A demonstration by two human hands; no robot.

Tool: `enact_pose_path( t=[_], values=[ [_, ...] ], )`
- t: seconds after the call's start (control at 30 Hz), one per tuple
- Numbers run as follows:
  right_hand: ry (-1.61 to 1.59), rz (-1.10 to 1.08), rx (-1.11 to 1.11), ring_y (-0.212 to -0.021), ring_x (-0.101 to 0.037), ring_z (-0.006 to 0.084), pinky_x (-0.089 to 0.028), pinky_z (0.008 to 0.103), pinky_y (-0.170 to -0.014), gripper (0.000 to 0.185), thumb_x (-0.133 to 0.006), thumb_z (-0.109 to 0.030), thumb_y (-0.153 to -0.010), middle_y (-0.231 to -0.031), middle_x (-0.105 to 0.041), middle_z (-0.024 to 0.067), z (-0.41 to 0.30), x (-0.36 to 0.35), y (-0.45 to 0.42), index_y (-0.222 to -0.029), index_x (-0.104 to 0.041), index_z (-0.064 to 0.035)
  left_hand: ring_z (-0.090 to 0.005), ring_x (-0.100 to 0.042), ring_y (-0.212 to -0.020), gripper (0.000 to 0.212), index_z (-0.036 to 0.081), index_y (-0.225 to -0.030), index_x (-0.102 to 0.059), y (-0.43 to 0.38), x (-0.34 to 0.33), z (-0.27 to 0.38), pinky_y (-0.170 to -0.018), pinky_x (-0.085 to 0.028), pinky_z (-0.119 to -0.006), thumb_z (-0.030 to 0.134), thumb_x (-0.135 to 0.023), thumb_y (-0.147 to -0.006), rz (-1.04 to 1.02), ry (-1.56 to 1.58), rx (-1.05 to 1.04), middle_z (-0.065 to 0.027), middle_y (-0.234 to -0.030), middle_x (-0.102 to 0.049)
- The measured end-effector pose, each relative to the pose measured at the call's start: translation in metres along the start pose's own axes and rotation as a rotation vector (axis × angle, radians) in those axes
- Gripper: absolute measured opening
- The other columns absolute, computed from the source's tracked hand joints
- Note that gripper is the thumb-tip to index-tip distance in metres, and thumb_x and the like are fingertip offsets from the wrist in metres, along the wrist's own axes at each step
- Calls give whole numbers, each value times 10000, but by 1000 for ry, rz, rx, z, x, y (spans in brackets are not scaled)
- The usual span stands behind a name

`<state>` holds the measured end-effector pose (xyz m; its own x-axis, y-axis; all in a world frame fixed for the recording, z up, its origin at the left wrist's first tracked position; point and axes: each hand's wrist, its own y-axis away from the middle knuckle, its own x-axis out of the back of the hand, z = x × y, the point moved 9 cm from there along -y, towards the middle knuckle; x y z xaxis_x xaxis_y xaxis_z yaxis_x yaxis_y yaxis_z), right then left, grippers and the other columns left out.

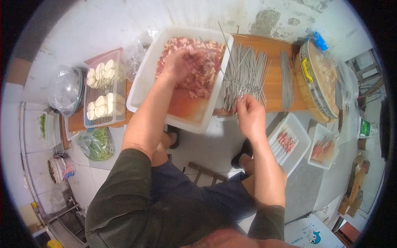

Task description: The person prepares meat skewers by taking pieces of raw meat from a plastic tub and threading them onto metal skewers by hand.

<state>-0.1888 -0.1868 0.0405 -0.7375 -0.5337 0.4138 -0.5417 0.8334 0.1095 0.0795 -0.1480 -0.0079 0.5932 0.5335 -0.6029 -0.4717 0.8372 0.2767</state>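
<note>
In front of me a white plastic tub [147,71] sits tilted on a wooden table, with chopped raw meat [198,90] heaped at its far end and reddish liquid nearer me. My left hand [181,65] reaches into the meat; its fingers blur among the pieces, so whether they grip one is unclear. To the right of the tub, my right hand [252,113] pinches a thin metal skewer [228,49] that slants up and left past the tub's rim. Beneath and beyond that hand lies a large pile of metal skewers [249,66].
Right of the pile are another skewer bundle [286,80], a round chopping board [322,77] and a cleaver [339,105]. Lower right, two white trays [299,152] [328,164] hold skewered meat. At left stand a container [120,93] of skewered white slices and a bag of green vegetables [97,144].
</note>
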Motion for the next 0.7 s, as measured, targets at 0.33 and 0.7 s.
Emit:
enact_pose_path(
  t=[0.33,0.7],
  values=[
    [11,-103,0,-516,-468,61,-381,242,-492,267,-547,-201,-958,-626,-587,-7,5,-19,3,-764,-575,-20,-224,-621,-1008,245,-52,-1110,-546,-9,23,20,-895,-537,-329,135,-532,-951,15,-58,-153,-147,-1054,-626],
    [34,-100,-44,-645,-575,116,-459,271,-639,224,-554,-192,-941,-690,-643,50,6,-13,0,-890,-635,11,-259,-631,-1036,376,13,-1241,-575,-6,28,16,-889,-502,-388,211,-583,-923,70,-1269,-309,-146,-1125,-650]
  ],
)
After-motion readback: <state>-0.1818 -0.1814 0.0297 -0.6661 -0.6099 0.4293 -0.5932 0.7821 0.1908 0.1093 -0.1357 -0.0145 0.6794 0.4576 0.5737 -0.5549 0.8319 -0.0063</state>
